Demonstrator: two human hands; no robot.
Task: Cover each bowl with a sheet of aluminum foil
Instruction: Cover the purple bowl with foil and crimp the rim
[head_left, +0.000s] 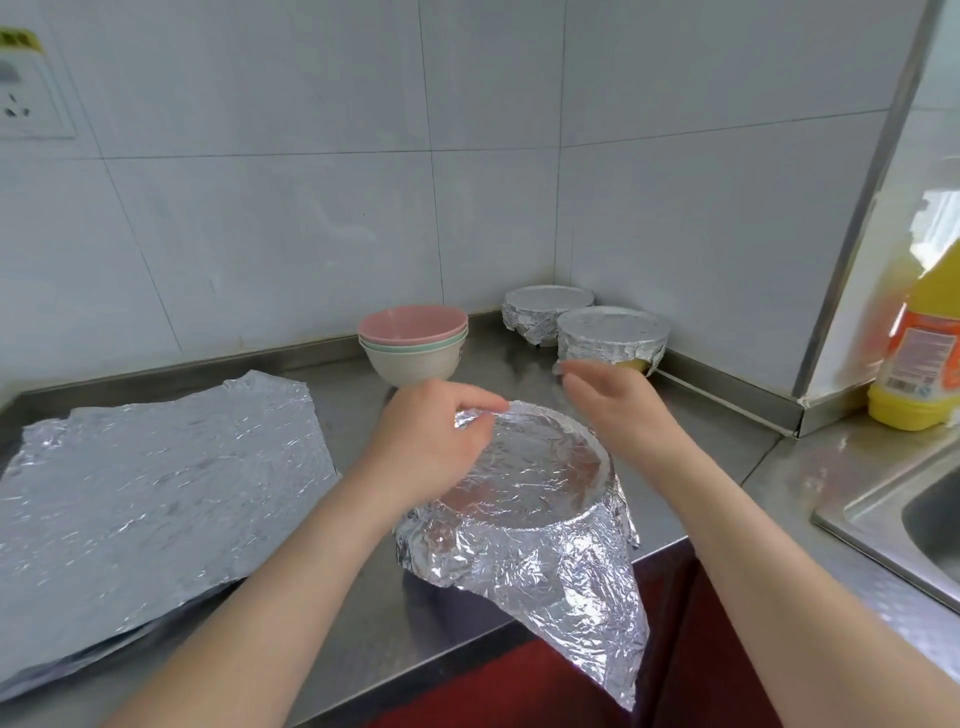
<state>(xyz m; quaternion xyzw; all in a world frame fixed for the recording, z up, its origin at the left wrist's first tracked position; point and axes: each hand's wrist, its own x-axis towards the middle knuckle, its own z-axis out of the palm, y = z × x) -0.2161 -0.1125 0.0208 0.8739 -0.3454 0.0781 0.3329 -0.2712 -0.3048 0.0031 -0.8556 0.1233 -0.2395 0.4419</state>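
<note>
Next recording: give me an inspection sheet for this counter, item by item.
Surface: steel counter.
Job's things: foil sheet over hidden front bowl, corner overhanging edge; two covered bowls in corner; stack of bare bowls; spare foil at left.
Clutter: yellow bottle, sink at right.
Grippers: left hand pinches foil sheet at far rim; right hand beside rim, grip unclear.
Cables: nothing seen.
Surroundings: tiled wall, wall socket.
</note>
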